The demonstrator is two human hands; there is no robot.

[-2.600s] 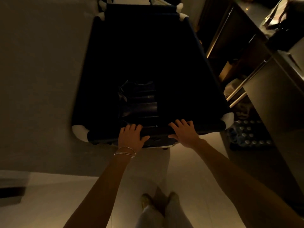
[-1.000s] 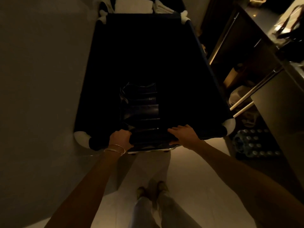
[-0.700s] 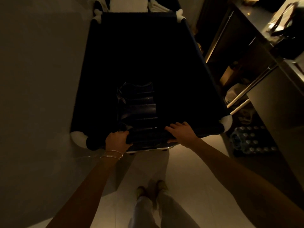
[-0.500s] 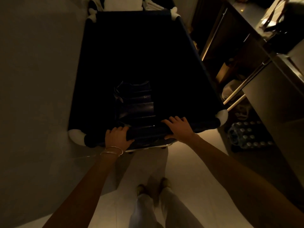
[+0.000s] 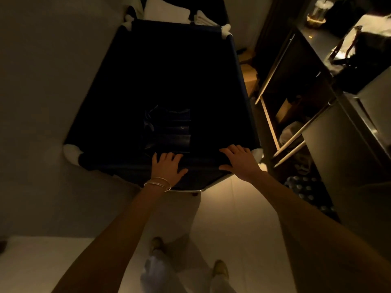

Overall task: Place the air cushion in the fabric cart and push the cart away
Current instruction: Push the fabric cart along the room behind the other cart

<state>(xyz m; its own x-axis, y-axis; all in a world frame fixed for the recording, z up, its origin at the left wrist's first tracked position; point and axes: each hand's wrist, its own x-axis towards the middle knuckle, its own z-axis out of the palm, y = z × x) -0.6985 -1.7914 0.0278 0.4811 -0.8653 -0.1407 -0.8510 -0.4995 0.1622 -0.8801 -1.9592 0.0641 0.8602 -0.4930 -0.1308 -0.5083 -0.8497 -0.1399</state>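
Dim lighting throughout. The fabric cart (image 5: 237,66), dark navy with white padded corners, fills the upper centre of the frame. A dark shelving unit (image 5: 317,85) stands along the right of the frame, just beside the cart. The air cushion (image 5: 169,130), dark and ribbed, lies inside the cart toward its near end, at centre frame. The right hand (image 5: 240,160) rests flat on the cart's near rim, fingers spread, nothing clasped. The left hand (image 5: 167,167) lies likewise flat on the same rim, unclenched. Thin bracelets (image 5: 158,182) circle the left wrist.
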